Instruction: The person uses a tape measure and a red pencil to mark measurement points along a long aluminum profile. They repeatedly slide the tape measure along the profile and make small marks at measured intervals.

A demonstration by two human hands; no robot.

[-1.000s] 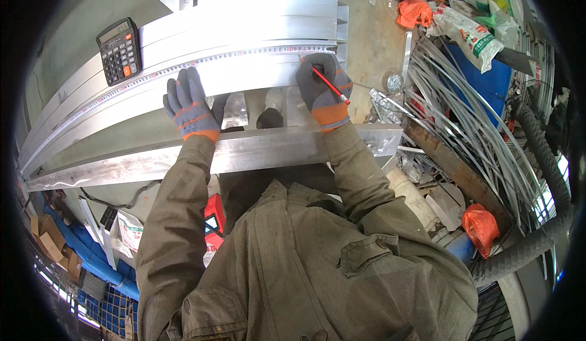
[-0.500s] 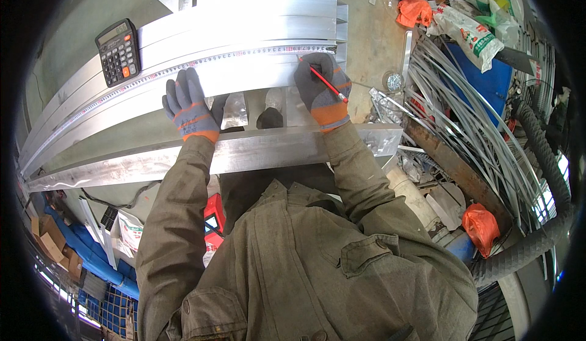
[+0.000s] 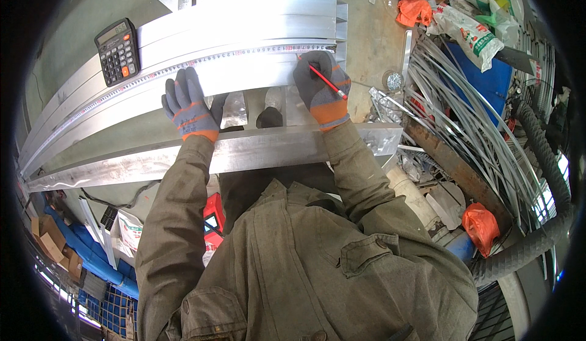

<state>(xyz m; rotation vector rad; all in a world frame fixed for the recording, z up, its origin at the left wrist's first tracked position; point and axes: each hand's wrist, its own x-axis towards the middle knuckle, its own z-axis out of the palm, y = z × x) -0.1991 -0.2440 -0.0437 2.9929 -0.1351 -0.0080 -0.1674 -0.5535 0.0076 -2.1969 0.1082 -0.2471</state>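
Observation:
Long silver aluminium profiles [image 3: 238, 23] lie side by side across my front. A tape measure's blade [image 3: 244, 51] is stretched along them, white with black and red marks. My left hand [image 3: 190, 109], in a grey and orange work glove, rests on the near profile, its fingers extended just below the tape. In the matching glove, my right hand [image 3: 316, 90] grips a red pencil [image 3: 328, 82] close to the tape's right end. The pencil slants up and left, and its tip reaches the profile by the tape. A black calculator [image 3: 116, 60] with orange keys sits on the profiles at the left.
A separate metal beam [image 3: 268, 152] runs crosswise under my forearms. Thin metal strips [image 3: 470, 121] are heaped on the right, beside plastic bags [image 3: 467, 36] and a thick dark hose [image 3: 540, 145]. A red device [image 3: 213, 213] is partly hidden by my left sleeve.

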